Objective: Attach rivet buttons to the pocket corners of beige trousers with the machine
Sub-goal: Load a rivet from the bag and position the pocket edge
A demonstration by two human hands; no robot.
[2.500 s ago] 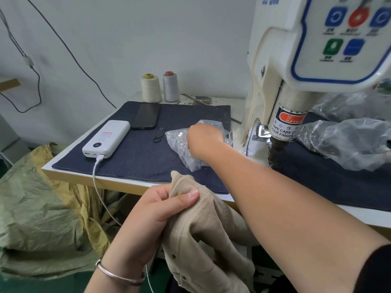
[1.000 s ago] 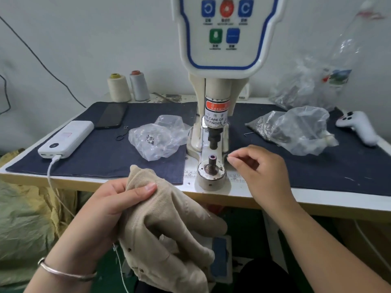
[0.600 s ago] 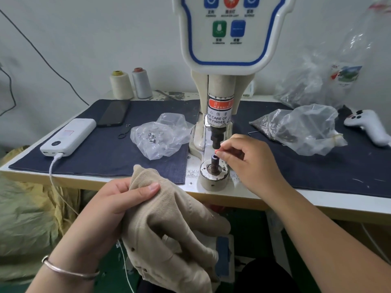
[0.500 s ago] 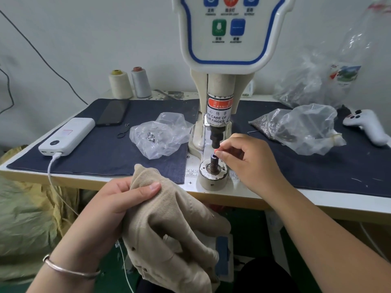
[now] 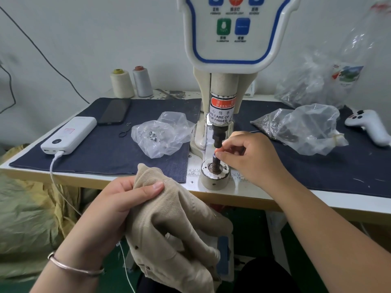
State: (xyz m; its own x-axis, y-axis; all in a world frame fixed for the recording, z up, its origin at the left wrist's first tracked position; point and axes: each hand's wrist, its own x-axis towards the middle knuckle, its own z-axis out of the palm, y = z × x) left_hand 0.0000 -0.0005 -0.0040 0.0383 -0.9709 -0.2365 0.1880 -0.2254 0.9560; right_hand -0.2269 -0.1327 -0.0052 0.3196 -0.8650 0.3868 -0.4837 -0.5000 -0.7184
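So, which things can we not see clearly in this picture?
All in the head view:
- Any rivet at the right hand: its fingertips cover the lower die post.
- Trousers: bunched in the left hand, so no pocket corner can be identified.
- Machine panel: the top is cut off by the frame edge, and the button labels are too small to read.
- Right plastic bag: its contents are too small to name.

Trousers (image 5: 169, 225) in my left hand (image 5: 118, 208): plain beige, fine ribbed weave. Machine (image 5: 230, 39), top centre: cream-white, blue-bordered panel, blue, red and green buttons; red-and-white warning label (image 5: 221, 112). Navy cloth (image 5: 105, 144) over white counter (image 5: 317, 203). White power bank (image 5: 69, 137), black phone (image 5: 115, 112). Upper left: cream spool (image 5: 122, 83), grey spool (image 5: 142, 82). Clear bags (image 5: 306, 130).
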